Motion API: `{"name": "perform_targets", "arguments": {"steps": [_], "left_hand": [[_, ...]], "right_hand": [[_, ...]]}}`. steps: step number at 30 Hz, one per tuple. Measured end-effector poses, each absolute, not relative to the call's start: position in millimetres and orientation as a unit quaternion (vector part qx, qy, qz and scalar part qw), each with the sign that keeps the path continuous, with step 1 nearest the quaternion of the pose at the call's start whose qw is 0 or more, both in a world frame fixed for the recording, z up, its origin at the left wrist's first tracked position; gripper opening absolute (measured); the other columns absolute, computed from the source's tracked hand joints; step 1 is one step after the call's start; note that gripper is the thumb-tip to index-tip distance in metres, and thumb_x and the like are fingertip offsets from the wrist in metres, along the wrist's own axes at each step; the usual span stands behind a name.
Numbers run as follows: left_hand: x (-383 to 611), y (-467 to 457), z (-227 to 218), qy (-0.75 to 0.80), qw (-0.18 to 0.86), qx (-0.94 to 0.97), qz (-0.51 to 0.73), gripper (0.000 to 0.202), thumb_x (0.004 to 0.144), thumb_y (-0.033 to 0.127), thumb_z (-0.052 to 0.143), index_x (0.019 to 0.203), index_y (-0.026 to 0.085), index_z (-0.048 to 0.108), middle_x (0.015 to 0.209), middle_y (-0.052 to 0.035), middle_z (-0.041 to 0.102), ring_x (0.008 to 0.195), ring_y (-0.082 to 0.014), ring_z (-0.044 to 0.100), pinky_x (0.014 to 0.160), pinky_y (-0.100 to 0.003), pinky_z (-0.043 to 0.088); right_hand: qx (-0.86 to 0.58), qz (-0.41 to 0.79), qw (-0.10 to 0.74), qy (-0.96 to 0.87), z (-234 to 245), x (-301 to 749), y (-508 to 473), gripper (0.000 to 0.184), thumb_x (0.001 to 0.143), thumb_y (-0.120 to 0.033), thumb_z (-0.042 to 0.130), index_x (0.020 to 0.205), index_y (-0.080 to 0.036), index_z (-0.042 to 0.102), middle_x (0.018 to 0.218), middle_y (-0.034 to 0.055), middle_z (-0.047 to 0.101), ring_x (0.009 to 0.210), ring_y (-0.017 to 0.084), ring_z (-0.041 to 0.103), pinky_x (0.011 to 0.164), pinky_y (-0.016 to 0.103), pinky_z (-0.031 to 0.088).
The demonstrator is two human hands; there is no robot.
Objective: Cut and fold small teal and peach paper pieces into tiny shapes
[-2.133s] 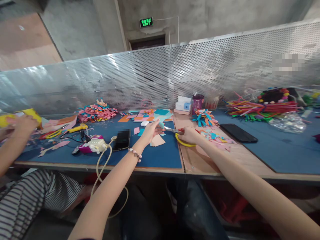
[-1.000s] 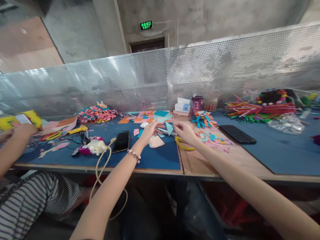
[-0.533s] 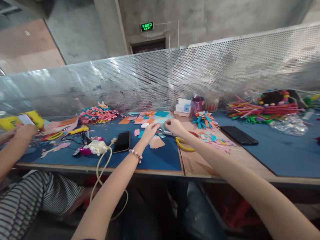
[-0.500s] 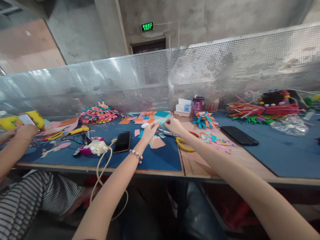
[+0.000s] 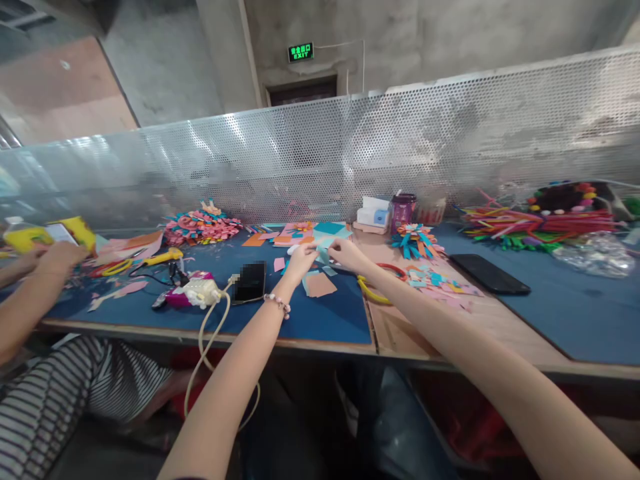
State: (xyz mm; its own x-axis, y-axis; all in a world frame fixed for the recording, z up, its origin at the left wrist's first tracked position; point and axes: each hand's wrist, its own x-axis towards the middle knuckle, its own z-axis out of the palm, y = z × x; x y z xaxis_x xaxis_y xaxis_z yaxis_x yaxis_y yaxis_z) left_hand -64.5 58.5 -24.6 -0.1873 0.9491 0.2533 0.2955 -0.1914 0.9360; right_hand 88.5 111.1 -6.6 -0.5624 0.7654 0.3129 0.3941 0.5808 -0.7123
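Note:
My left hand point(image 5: 301, 261) and my right hand point(image 5: 347, 255) are close together above the table, fingers pinched. Between them is a small light-blue piece of paper point(image 5: 323, 253), gripped from both sides. Just below lie tan paper pieces point(image 5: 321, 285), and a small pink piece point(image 5: 279, 265) is left of my left hand. Scissors with a yellow handle point(image 5: 374, 293) lie partly hidden beneath my right forearm, beside a red handle point(image 5: 393, 269). Behind my hands are stacked sheets with a teal one point(image 5: 330, 228) on top.
A fringed paper bundle point(image 5: 416, 241) and paper scraps point(image 5: 435, 279) lie right, near a black phone-like slab point(image 5: 487, 273). A purple cup point(image 5: 403, 211) stands behind. Left are a dark phone point(image 5: 250, 281), a cabled power strip point(image 5: 200, 292) and another person's hand point(image 5: 63, 257).
The whole view has shifted slightly, so things appear a little further right. Both my hands stay pinched on the light-blue paper. The other person's hand has moved slightly.

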Motion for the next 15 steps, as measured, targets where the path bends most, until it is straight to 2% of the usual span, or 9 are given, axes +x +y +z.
{"name": "perform_targets", "arguments": {"steps": [4, 10, 15], "left_hand": [[-62, 59, -26, 0.519, 0.328, 0.580, 0.535, 0.033, 0.088, 0.031, 0.052, 0.116, 0.014, 0.052, 0.115, -0.0094, 0.056, 0.097, -0.0200, 0.058, 0.081, -0.040, 0.051], [-64, 62, -30, 0.489, 0.314, 0.590, 0.561, 0.027, 0.080, 0.024, 0.061, 0.106, 0.015, 0.059, 0.087, -0.0064, 0.064, 0.069, -0.0132, 0.060, 0.061, -0.026, 0.050], [-65, 62, -31, 0.483, 0.305, 0.595, 0.566, 0.027, 0.077, 0.023, 0.063, 0.103, 0.015, 0.061, 0.083, -0.0065, 0.064, 0.064, -0.0132, 0.061, 0.058, -0.026, 0.050]], "right_hand": [[-0.343, 0.390, 0.310, -0.797, -18, 95, 110, 0.029, 0.090, -0.031, 0.052, 0.113, -0.014, 0.055, 0.108, 0.0071, 0.059, 0.089, 0.017, 0.061, 0.075, 0.036, 0.052], [-0.335, 0.465, 0.322, -0.754, -22, 101, 108, 0.029, 0.090, -0.031, 0.052, 0.114, -0.015, 0.054, 0.109, 0.0074, 0.059, 0.090, 0.017, 0.060, 0.076, 0.036, 0.052], [-0.323, 0.480, 0.320, -0.751, -20, 105, 106, 0.029, 0.090, -0.030, 0.053, 0.113, -0.014, 0.054, 0.109, 0.0071, 0.059, 0.089, 0.017, 0.060, 0.076, 0.036, 0.052]]}}
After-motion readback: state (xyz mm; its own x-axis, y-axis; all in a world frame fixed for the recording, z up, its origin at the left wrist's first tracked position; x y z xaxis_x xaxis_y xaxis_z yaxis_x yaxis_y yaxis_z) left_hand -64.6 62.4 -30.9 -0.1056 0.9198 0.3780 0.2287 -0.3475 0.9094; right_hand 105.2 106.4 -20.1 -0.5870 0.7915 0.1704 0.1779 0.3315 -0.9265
